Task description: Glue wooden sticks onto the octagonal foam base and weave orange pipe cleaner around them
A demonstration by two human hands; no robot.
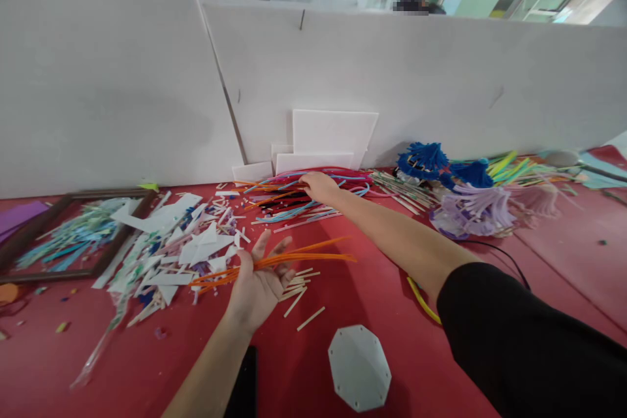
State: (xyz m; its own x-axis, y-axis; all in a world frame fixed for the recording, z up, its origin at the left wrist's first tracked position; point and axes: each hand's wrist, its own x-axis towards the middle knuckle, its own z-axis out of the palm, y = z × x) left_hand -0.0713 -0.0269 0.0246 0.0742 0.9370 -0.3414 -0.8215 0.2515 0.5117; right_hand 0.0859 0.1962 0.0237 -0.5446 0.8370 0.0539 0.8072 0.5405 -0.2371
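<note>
Several orange pipe cleaners point(313, 255) lie across the palm of my left hand point(259, 287), held under the thumb with the fingers partly curled. My right hand point(319, 187) reaches into a pile of mixed pipe cleaners point(279, 215) in pink, light blue, orange and black at the foot of the white partition. Its fingertips are at the pile, and what they grip, if anything, is hidden. Below my left hand lie short wooden sticks point(296, 294). Nearer to me is a white octagonal plate point(360, 368) with small holes along its edge.
White paper scraps point(206, 245) cover the left of the red table point(196, 366), beside a brown frame point(93, 271). At right stand blue point(426, 157) and lilac point(482, 209) pipe-cleaner pieces. A black phone-like object point(248, 382) lies near my left forearm. White partitions point(416, 78) close off the back.
</note>
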